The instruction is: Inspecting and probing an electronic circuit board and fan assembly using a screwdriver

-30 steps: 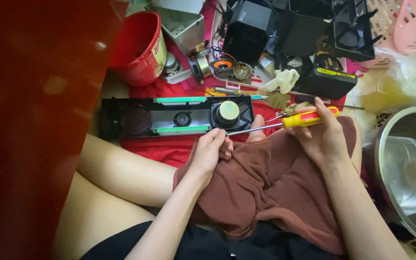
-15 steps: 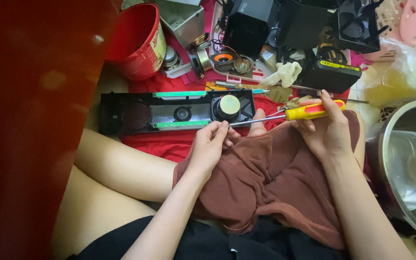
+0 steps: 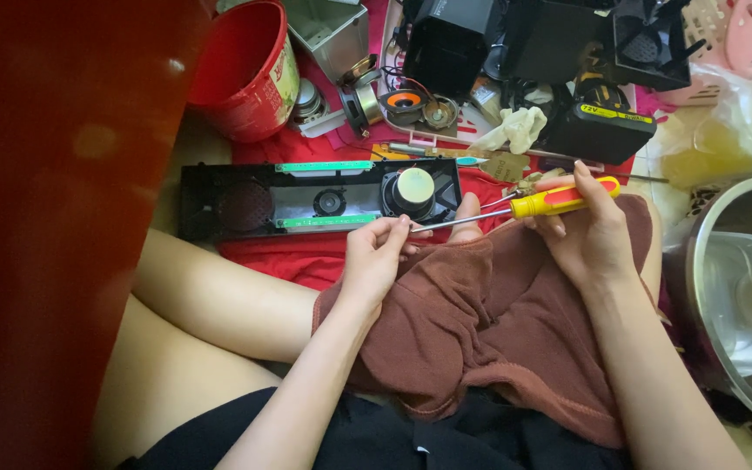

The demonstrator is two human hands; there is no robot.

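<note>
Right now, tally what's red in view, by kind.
Red plastic bucket: 1
Red cloth under the long black speaker housing: 1
Screwdriver with red-and-yellow handle, held in the right hand: 1
Total: 3

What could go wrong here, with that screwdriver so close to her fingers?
The screwdriver tip sits pinched in the left hand, so a slip of the right hand could jab the fingers. Whatever small part is pinched there, too small to make out, could drop into the brown cloth and get lost.
</note>
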